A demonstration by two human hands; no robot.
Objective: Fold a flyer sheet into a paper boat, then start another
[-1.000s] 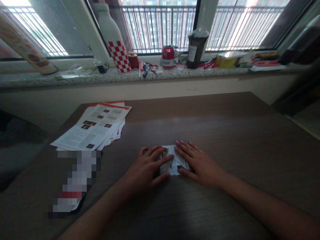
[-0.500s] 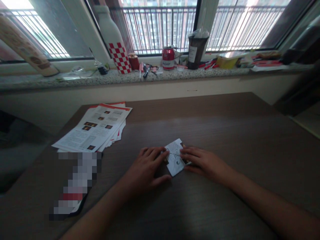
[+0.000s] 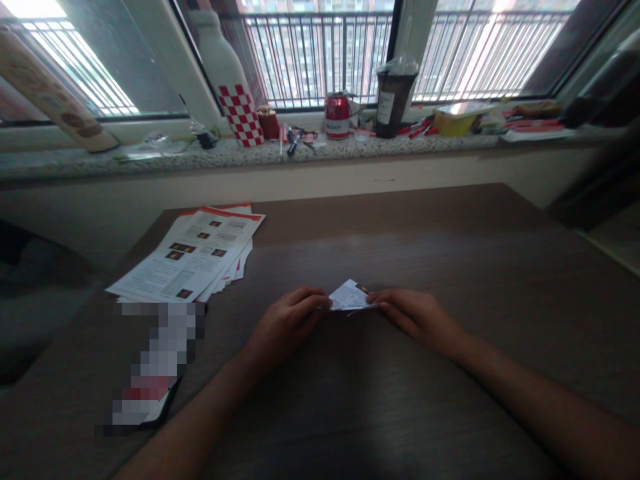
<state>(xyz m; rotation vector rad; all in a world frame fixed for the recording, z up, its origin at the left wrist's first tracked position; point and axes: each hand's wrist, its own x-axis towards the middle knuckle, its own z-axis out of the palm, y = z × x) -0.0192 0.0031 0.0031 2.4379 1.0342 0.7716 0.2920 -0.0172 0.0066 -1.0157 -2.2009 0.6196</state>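
Note:
A small folded piece of printed paper (image 3: 351,295) is held just above the brown wooden table (image 3: 450,253), between my two hands. My left hand (image 3: 287,321) pinches its left corner with curled fingers. My right hand (image 3: 417,315) pinches its right edge, fingers pressed together. The paper is tilted, its far edge raised.
A stack of printed leaflets (image 3: 193,255) lies at the table's left. A blurred-out object (image 3: 153,363) lies near the front left edge. The stone window sill (image 3: 150,159) holds a checked bottle (image 3: 230,77), a red can (image 3: 337,116), a dark cup (image 3: 393,97) and clutter.
The folded paper lay flat under my spread hands; it was turned, and both hands now pinch its ends and have lifted it off the table.

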